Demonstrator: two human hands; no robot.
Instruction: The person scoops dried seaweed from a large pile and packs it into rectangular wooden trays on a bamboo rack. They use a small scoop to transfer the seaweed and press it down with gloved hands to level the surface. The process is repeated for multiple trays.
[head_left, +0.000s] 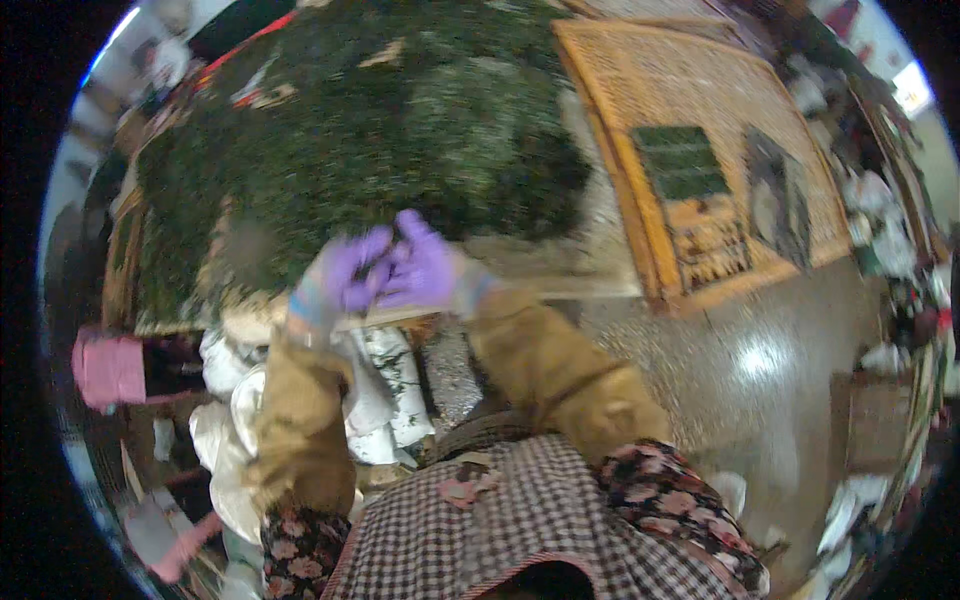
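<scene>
A large heap of loose dark green leafy material (360, 142) covers the worktable. Both hands, in purple gloves, meet close together at its near edge. My left hand (356, 271) is curled inward, and motion blur hides its fingertips. Facing it, my right hand (424, 266) has its fingers bent toward the left. A small dark bit seems to lie between the two hands, but whether either one grips it is unclear. Right of the heap, a wood-framed woven rack (757, 97) bears a dark green sectioned block (680, 161).
The table's pale near edge (592, 289) runs below the heap. White bags (397, 382) lie under it, between my forearms. A pink stool (112, 369) stands at the left. Wet-looking speckled floor (720, 390) shows at right. A cardboard box (874, 420) is farther right.
</scene>
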